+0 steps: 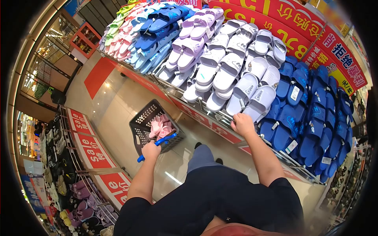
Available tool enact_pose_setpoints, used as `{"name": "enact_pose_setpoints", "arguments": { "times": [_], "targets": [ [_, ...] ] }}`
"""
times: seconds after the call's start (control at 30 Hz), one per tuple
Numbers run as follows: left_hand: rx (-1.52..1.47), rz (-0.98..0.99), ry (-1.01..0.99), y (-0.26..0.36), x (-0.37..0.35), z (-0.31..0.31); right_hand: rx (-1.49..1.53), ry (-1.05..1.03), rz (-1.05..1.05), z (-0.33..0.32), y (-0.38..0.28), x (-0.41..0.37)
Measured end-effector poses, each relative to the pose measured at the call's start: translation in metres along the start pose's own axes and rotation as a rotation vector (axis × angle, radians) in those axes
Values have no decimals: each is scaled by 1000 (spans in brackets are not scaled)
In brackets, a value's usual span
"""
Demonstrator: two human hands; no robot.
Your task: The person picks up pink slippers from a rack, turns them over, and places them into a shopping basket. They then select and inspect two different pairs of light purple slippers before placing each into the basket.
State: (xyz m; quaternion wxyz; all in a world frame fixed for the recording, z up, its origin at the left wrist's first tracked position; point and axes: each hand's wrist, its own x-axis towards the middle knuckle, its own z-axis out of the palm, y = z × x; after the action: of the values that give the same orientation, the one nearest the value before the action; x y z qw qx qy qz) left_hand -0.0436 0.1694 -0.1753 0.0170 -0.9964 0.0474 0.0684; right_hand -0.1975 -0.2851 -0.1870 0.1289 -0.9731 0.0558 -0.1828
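My left hand (pixel 151 150) is closed around the blue handle (pixel 167 139) of a dark grey shopping basket (pixel 142 118) with perforated sides. Inside the basket lie pink slippers (pixel 160 126). My right hand (pixel 243 125) is at the front edge of the display rack, its fingers curled against the toe ends of the white slide slippers (pixel 247 91). Whether those fingers grip a slipper or the rack's rim is hidden. Just right of that hand hang dark blue slippers (pixel 284 122), some with white tags.
Lilac slippers (pixel 193 49), light blue slippers (pixel 155 49) and pink slippers (pixel 125 42) fill the rack's left part. Red price signs (pixel 283 23) stand behind it. Another shoe rack (pixel 84 196) with red sale panels (pixel 94 149) borders the aisle on the left.
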Motion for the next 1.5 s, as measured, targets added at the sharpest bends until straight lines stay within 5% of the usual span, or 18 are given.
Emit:
{"name": "enact_pose_setpoints", "arguments": {
  "times": [1.5],
  "targets": [
    [-26,-34,79,10,-1,7,60,-4,37,-1,7,1]
  ]
}}
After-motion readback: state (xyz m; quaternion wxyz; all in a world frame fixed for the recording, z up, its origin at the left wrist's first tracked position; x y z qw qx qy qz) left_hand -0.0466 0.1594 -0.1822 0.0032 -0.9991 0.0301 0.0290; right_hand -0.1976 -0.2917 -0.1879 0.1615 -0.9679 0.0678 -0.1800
